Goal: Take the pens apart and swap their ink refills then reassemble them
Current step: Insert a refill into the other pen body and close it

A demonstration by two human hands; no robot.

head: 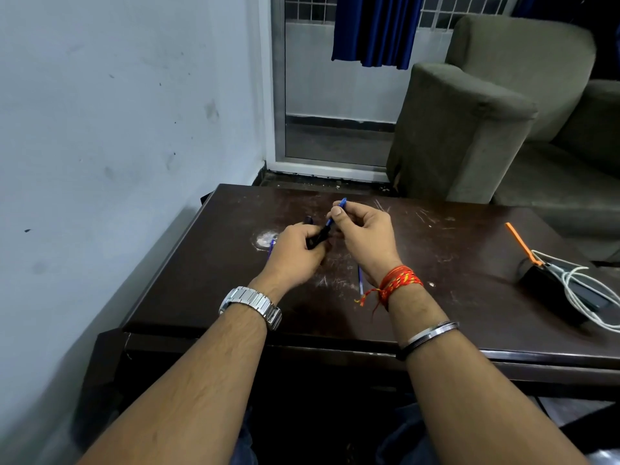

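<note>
My left hand (298, 245) grips a dark pen barrel (318, 235) above the middle of the brown table (469, 263). My right hand (364, 231) pinches a blue pen piece (336, 212) whose lower end meets the dark barrel; its tip pokes out past my fingers. A thin blue refill (360, 280) lies on the table under my right wrist. Another blue piece (271, 248) shows just left of my left hand, mostly hidden.
A black device (553, 290) with a white cable (577, 286) and an orange strip (520, 241) sits at the table's right edge. A wall runs along the left side. A grey-green sofa (469, 129) stands beyond the table.
</note>
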